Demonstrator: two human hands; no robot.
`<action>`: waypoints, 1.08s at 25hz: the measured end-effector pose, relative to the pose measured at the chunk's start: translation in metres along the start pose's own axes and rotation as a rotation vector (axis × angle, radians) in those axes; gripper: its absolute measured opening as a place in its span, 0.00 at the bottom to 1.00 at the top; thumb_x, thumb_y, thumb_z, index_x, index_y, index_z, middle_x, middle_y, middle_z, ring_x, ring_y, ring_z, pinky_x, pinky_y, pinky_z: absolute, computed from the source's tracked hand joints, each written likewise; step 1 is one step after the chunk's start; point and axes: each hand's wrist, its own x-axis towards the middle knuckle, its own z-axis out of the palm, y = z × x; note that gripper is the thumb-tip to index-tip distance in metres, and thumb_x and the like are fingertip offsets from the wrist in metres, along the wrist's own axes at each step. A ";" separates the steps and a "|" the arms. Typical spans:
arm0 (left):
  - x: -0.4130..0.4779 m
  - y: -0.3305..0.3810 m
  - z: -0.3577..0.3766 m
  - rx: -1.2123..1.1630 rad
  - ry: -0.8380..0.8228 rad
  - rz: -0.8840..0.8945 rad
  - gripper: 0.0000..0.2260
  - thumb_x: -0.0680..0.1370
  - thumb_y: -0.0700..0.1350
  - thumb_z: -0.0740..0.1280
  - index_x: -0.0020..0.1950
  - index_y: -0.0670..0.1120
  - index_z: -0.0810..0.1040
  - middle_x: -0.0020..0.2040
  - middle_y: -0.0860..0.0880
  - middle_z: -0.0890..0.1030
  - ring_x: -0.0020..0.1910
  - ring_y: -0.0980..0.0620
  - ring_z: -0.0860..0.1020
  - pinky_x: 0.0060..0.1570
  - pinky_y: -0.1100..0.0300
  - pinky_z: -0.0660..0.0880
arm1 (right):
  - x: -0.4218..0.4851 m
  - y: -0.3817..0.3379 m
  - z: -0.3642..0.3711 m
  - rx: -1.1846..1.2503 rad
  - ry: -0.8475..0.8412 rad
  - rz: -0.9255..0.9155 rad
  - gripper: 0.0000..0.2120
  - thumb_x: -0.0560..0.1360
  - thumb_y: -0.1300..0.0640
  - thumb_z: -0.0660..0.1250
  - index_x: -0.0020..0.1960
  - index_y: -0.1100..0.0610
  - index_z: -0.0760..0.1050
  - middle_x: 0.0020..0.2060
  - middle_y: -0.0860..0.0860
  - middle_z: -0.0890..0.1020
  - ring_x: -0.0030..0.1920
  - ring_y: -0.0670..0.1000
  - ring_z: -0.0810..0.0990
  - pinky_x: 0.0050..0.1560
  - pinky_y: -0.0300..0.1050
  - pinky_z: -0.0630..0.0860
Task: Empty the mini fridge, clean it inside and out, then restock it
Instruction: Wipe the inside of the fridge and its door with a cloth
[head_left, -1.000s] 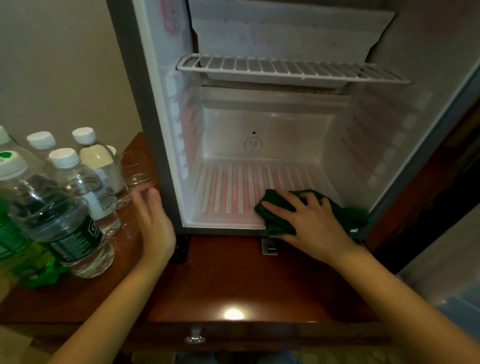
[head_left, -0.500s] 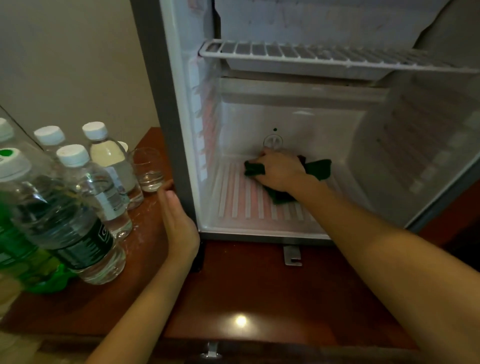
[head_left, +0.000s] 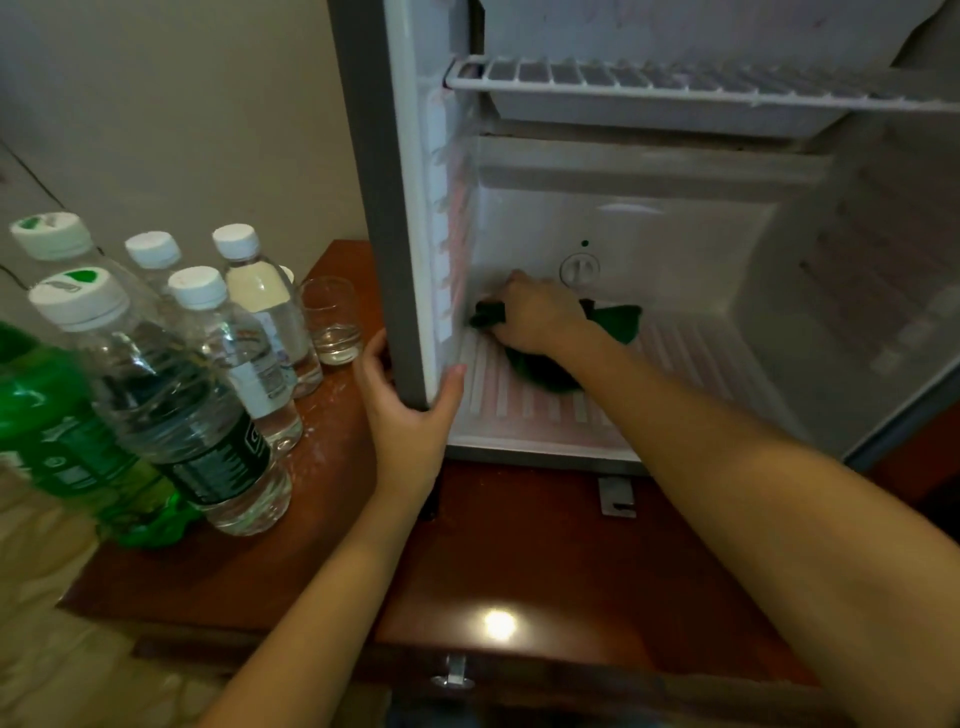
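Note:
The mini fridge (head_left: 384, 218) stands open on a wooden cabinet, its inside bare except for a white wire shelf (head_left: 675, 85) near the top. My right hand (head_left: 537, 317) reaches deep inside and presses a dark green cloth (head_left: 618, 322) onto the ribbed floor at the back left corner, fingers curled over it. My left hand (head_left: 410, 410) grips the fridge's left front edge low down, thumb on the inner side, fingers round the outside.
Several clear water bottles (head_left: 228, 353) with white caps, a green soda bottle (head_left: 57, 431) and a drinking glass (head_left: 332, 322) stand on the wooden cabinet top (head_left: 519, 561) left of the fridge. A round drain plug (head_left: 579, 270) sits on the back wall.
My right hand slid the cloth from the fridge floor's front to the back, then left into the corner. My left hand moved from the cabinet top onto the fridge's left edge and took hold.

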 end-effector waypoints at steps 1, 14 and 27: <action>0.001 -0.001 0.000 0.030 0.017 0.001 0.29 0.69 0.55 0.71 0.64 0.66 0.60 0.65 0.50 0.70 0.64 0.56 0.71 0.63 0.56 0.72 | -0.010 -0.007 -0.001 -0.001 0.002 -0.020 0.18 0.76 0.47 0.63 0.61 0.55 0.75 0.56 0.55 0.73 0.53 0.59 0.76 0.46 0.47 0.72; 0.004 -0.007 0.000 0.034 0.013 -0.011 0.31 0.69 0.53 0.72 0.65 0.69 0.59 0.68 0.50 0.68 0.66 0.56 0.70 0.64 0.51 0.73 | 0.025 -0.001 0.002 -0.056 -0.068 -0.044 0.22 0.77 0.48 0.63 0.68 0.58 0.70 0.65 0.53 0.66 0.54 0.57 0.74 0.51 0.51 0.74; 0.003 -0.008 0.001 -0.019 0.015 0.036 0.30 0.68 0.51 0.72 0.62 0.67 0.58 0.61 0.57 0.70 0.61 0.61 0.71 0.56 0.67 0.72 | 0.021 -0.011 0.011 -0.024 0.149 -0.059 0.17 0.75 0.54 0.65 0.63 0.53 0.75 0.59 0.53 0.77 0.58 0.56 0.75 0.49 0.50 0.75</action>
